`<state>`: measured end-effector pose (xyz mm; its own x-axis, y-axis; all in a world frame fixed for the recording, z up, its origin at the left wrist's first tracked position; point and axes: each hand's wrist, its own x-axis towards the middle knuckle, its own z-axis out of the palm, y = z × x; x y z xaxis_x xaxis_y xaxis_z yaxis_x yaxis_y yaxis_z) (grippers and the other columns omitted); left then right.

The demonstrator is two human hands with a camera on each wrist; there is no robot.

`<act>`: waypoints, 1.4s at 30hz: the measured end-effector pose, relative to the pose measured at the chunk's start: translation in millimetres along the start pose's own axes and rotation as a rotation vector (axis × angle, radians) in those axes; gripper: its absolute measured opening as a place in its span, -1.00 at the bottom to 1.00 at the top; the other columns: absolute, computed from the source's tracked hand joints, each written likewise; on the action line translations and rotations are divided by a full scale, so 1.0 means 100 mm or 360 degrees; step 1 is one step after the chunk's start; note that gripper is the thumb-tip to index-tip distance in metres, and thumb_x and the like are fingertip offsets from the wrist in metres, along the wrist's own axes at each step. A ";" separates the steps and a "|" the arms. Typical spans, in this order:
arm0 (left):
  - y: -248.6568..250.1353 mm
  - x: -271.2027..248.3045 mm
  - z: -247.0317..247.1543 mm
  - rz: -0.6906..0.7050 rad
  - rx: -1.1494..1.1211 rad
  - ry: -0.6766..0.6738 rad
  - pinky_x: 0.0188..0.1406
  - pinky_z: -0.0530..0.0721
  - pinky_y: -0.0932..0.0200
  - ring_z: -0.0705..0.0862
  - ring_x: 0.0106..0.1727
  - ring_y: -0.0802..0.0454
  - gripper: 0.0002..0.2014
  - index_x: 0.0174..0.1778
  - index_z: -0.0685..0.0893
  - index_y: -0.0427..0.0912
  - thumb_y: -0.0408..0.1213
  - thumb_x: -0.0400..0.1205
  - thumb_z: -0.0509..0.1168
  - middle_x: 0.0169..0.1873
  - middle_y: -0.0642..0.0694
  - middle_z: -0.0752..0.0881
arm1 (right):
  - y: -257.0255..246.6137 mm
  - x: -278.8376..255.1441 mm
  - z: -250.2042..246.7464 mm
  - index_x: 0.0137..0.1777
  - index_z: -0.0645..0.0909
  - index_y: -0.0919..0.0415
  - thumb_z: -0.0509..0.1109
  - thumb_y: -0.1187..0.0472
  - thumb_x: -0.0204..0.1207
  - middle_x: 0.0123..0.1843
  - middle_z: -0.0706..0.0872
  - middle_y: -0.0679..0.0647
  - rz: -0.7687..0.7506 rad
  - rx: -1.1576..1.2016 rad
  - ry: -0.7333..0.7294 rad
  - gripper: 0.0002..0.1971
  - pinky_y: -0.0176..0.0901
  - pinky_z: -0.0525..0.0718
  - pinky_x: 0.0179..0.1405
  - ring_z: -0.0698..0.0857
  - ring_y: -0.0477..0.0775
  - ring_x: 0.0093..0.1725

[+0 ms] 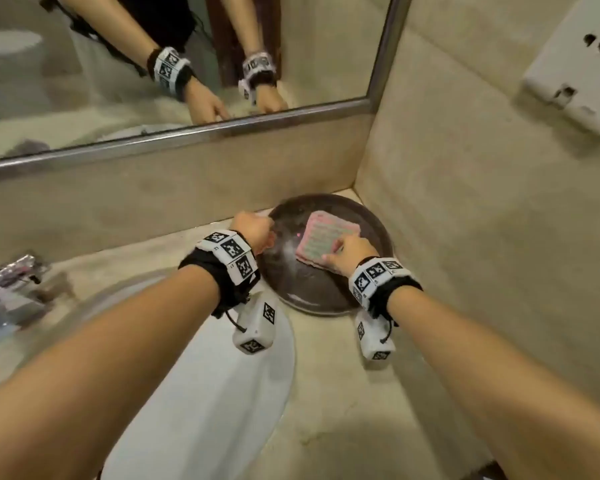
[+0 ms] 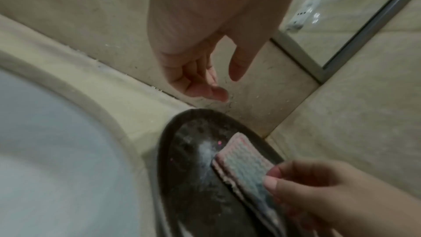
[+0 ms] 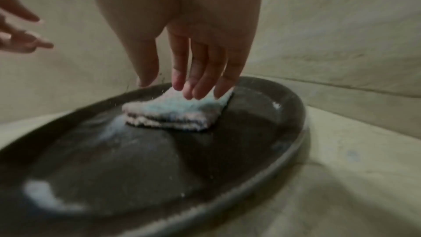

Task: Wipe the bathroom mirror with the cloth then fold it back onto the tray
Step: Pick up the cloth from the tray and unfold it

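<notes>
Cloth [image 1: 328, 241], folded, lies on dark round tray [image 1: 312, 296] under right hand [image 1: 349, 258] fingertips, straight and pressing; left hand [image 1: 253, 231] loose, empty beside; careless lift-off could spring folds open.

Basin: white sink [image 1: 201, 393] set in beige stone counter [image 1: 343, 393] | Wall: white socket plate [image 1: 579, 71], upper right | Counter, far left: crumpled foil wrappers [image 1: 14, 271]

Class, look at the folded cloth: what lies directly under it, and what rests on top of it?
Under the folded cloth lies the dark round tray. The right hand has straight fingers resting on top. The tray surface beneath the cloth is hidden.
</notes>
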<state>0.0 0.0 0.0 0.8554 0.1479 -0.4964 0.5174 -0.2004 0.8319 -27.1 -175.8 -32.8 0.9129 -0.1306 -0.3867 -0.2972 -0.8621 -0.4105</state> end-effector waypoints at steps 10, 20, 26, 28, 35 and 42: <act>-0.21 0.19 0.02 -0.0019 0.0146 0.0045 -0.50 0.44 0.25 0.52 -0.52 -0.02 -0.74 -0.44 0.51 -0.23 -0.44 0.59 0.16 -0.50 -0.18 0.59 | 0.06 0.35 0.14 0.08 0.56 0.17 0.26 0.19 0.59 0.14 0.69 0.25 -0.0193 -0.0129 -0.0084 -0.87 -0.02 0.60 0.08 0.65 0.31 0.16; 0.43 -0.14 -0.05 0.0320 0.0188 -0.0053 -0.64 0.47 0.38 0.54 -0.62 0.23 -0.89 -0.09 0.53 -0.18 -0.37 0.56 0.34 -0.34 -0.09 0.62 | -0.47 0.13 -0.73 -0.23 0.36 0.08 0.16 0.38 0.59 -0.37 0.42 -0.01 -0.0276 0.0970 0.0415 -0.78 -0.19 0.32 -0.26 0.43 0.04 -0.31; 0.92 -0.54 -0.25 0.0757 0.0504 -0.0305 -0.10 0.62 0.26 0.61 0.08 -0.08 -0.39 0.41 0.42 -0.16 -0.40 0.44 0.46 0.13 -0.17 0.58 | -0.99 -0.35 -1.29 -0.35 0.35 0.03 0.19 0.37 0.58 -0.39 0.42 -0.02 -0.0470 0.1172 0.0504 -0.69 -0.17 0.36 -0.34 0.40 -0.07 -0.39; 1.03 -0.67 -0.35 0.0862 0.0544 -0.0354 -0.01 0.71 0.14 0.64 0.05 -0.11 -0.38 0.39 0.43 -0.16 -0.40 0.42 0.48 0.10 -0.14 0.62 | -1.18 -0.52 -1.49 -0.35 0.37 0.01 0.21 0.32 0.59 -0.38 0.44 -0.03 -0.0525 0.1137 0.0513 -0.70 -0.15 0.42 -0.27 0.44 -0.07 -0.37; 1.40 -1.11 -0.77 0.1147 0.0198 -0.0247 -0.63 0.55 0.40 0.55 -0.72 0.32 -0.80 -0.28 0.59 -0.23 -0.63 0.47 0.29 -0.40 -0.25 0.62 | -1.62 -1.12 -1.95 -0.32 0.36 0.05 0.20 0.33 0.60 -0.36 0.48 0.04 -0.0710 0.1131 0.0597 -0.72 -0.11 0.50 -0.21 0.50 0.01 -0.35; 1.82 -1.55 -1.16 0.1111 -0.0126 -0.0272 -0.51 0.54 0.28 0.51 -0.46 0.10 -0.85 -0.30 0.56 -0.14 -0.45 0.51 0.35 -0.44 -0.09 0.55 | -1.83 -1.50 -2.08 0.22 0.55 0.28 0.25 0.41 0.57 -0.28 0.52 0.03 -0.0971 0.0982 0.0608 -0.75 -0.28 0.49 -0.23 0.50 -0.02 -0.24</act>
<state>-41.2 53.5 256.7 0.9809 -0.1437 0.1312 -0.1490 -0.1211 0.9814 -51.0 -100.1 272.1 0.9568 0.0117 0.2904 0.2660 -0.4378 -0.8588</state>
